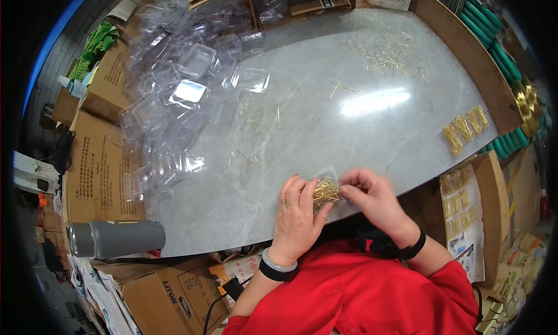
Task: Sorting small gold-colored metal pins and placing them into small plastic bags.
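Note:
Close to the table's near edge, a small clear plastic box is filled with a bundle of gold wire hooks. My left hand wraps round its left side, fingers on top and thumb along the near side. At the right end, my right hand has its thumb and curled fingers closed on the box's edge. Part of the box is hidden behind my fingers. Loose gold hooks lie on the grey table farther left.
A large heap of clear plastic boxes covers the table's left side. More loose hooks are scattered at the back right. Several filled packs stand in a row at the right edge. A grey bottle lies at the near left.

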`<state>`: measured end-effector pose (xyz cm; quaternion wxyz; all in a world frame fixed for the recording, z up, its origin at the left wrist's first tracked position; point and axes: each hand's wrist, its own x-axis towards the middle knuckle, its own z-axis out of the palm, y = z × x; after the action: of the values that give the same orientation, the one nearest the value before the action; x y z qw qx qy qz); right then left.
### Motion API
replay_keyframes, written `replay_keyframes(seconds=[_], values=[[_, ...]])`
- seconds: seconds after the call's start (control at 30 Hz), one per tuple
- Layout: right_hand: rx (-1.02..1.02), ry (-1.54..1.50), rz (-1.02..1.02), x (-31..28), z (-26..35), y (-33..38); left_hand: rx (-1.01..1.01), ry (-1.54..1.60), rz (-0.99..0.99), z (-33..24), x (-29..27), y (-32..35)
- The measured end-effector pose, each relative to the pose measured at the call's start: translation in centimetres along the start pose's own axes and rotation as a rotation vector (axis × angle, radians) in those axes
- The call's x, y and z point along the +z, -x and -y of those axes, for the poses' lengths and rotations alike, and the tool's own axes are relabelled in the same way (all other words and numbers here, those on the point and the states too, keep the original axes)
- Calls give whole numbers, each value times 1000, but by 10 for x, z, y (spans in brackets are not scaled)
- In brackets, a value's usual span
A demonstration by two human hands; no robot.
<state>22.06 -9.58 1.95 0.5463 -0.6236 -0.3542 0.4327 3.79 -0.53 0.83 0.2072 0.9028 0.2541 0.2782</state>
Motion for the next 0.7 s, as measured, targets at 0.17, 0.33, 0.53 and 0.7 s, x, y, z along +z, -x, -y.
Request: replay_keyframes(seconds=[0.17,0.33,0.53,0.7], values=[[-455,419,-116,6,7,10,-8,8,-19,-2,-1,-1],[-666,644,-208,5,-2,8,7,9,-3,-1,1,-1],[-806,874,-294,15,-2,-1,5,-36,8,-3,0,1],[-740,735,-336,17,0,8,11,0,-15,-2,3,2]])
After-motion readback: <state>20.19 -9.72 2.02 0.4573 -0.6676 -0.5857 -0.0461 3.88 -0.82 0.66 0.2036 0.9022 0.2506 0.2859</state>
